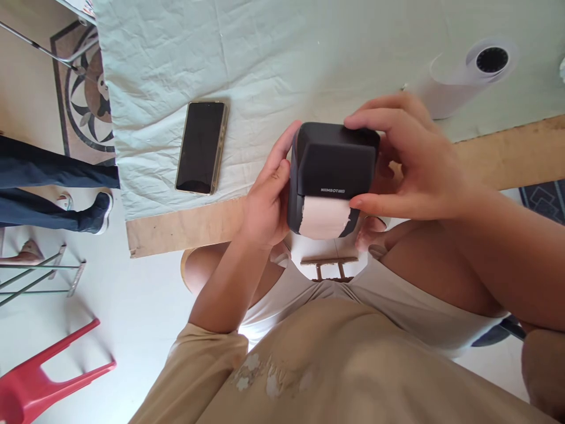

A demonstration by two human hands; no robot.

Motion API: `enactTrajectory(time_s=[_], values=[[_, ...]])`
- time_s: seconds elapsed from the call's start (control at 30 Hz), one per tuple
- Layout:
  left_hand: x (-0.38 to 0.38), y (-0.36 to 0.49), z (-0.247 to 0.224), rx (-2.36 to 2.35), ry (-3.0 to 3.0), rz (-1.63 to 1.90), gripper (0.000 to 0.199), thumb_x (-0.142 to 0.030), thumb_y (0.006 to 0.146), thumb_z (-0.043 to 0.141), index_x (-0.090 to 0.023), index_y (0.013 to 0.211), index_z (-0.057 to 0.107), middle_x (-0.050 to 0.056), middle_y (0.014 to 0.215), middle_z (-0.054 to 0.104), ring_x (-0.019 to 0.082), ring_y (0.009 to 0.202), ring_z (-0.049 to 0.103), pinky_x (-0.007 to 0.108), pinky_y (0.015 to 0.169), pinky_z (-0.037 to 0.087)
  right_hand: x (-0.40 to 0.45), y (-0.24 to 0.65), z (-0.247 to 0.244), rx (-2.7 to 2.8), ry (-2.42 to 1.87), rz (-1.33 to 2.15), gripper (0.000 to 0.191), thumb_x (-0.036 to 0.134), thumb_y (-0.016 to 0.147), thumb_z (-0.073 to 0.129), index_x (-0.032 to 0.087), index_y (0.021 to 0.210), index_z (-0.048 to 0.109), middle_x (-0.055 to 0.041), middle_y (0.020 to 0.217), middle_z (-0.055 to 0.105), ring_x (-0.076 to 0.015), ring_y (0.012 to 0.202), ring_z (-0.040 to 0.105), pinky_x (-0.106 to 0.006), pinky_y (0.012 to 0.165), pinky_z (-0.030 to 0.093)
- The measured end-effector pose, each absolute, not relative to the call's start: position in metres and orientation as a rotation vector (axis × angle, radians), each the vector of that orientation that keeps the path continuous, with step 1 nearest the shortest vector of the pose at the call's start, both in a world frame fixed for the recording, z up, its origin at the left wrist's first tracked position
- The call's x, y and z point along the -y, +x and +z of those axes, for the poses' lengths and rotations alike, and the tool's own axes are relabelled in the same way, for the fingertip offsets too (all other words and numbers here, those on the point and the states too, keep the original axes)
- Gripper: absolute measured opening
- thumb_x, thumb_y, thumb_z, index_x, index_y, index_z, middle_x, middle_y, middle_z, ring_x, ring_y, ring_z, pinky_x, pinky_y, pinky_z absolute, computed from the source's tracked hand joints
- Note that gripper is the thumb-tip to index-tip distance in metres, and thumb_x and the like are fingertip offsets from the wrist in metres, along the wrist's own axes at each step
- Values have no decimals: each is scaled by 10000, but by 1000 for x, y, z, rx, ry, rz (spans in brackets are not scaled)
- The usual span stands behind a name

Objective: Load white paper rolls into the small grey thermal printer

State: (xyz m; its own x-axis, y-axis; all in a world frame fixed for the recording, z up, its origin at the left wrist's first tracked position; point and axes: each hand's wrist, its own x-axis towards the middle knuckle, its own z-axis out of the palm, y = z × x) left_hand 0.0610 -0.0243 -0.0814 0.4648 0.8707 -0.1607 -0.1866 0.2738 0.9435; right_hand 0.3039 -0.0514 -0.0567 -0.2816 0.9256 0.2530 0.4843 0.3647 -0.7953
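Observation:
A black label printer [335, 159] marked NIIMBOT is held up just past the table's near edge. Out of its front hangs a strip of pale pinkish label paper [324, 218] with a ragged right side. My left hand [269, 203] is closed around the printer's left side, thumb against its edge. On the other side, my right hand [415, 159] grips the top right corner with its fingers, while the thumb presses near the lower right, beside the paper. The undersides of the printer and some fingers are hidden.
A smartphone [200, 147] lies on the pale green cloth [265, 53] at left. A loosely unrolled white paper roll [494, 62] is at back right. Bare wood [189, 229] edges the table. A red plastic stool [53, 377] and another person's legs [53, 194] are left of it.

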Motion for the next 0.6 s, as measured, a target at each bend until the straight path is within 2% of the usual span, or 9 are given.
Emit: enactTrajectory(time_s=[0.03,0.1,0.17,0.2,0.3,0.37,0.43,0.53,0.6], values=[[23,61,-82,-802,1025,841,761,-746,1089,552,-323,1719,493,52,1733,689,436,1726,536,632,1418,528,52,305,-55,1915,-1230,703,734,738,834,922,367,1436,720,-135,1405,684,-307,1086,690,-407,674,615],[21,60,-86,-802,1011,846,745,-781,1078,564,-333,1673,545,55,1720,700,435,1701,562,648,1381,557,54,306,-51,1900,-1216,585,619,758,858,910,359,1306,759,-86,1045,680,-239,817,605,-416,653,548],[19,57,-92,-771,1059,820,763,-805,1050,615,-373,1675,539,47,1725,693,437,1665,599,649,1321,600,58,304,-47,1810,-1201,553,499,716,907,901,340,1198,750,-1,760,532,-178,624,473,-407,624,463],[19,55,-95,-750,1080,821,783,-799,1032,655,-385,1685,525,45,1727,689,438,1634,632,642,1290,619,61,302,-44,1741,-1223,566,440,678,940,891,328,1158,738,20,712,491,-159,573,448,-397,602,423],[19,51,-101,-705,1106,829,858,-758,985,758,-378,1704,485,59,1679,712,426,1508,745,600,1202,673,68,295,-38,1505,-1345,605,344,630,1035,808,303,1042,701,-14,864,624,-164,583,598,-377,509,378],[19,51,-102,-701,1105,847,869,-742,968,789,-354,1686,493,66,1653,726,415,1488,762,570,1177,689,68,292,-37,1370,-1361,600,391,653,1043,788,294,956,662,-47,1019,687,-214,732,743,-385,489,445],[19,52,-101,-684,1114,868,836,-712,968,800,-337,1659,516,65,1643,735,412,1530,737,554,1186,688,66,291,-38,1278,-1300,568,427,654,1022,811,291,901,622,-68,1060,694,-267,888,813,-390,490,482],[20,54,-98,-674,1134,875,781,-699,1011,746,-328,1663,529,59,1688,709,419,1610,677,582,1265,648,63,291,-40,1356,-1264,473,362,536,1045,798,294,873,590,-72,996,715,-287,962,817,-399,533,475],[22,54,-96,-688,1134,844,805,-699,1023,743,-330,1699,509,69,1751,666,434,1629,658,612,1298,630,63,290,-39,1603,-1349,431,252,415,1071,739,292,889,616,-38,932,753,-229,806,753,-412,605,486]])
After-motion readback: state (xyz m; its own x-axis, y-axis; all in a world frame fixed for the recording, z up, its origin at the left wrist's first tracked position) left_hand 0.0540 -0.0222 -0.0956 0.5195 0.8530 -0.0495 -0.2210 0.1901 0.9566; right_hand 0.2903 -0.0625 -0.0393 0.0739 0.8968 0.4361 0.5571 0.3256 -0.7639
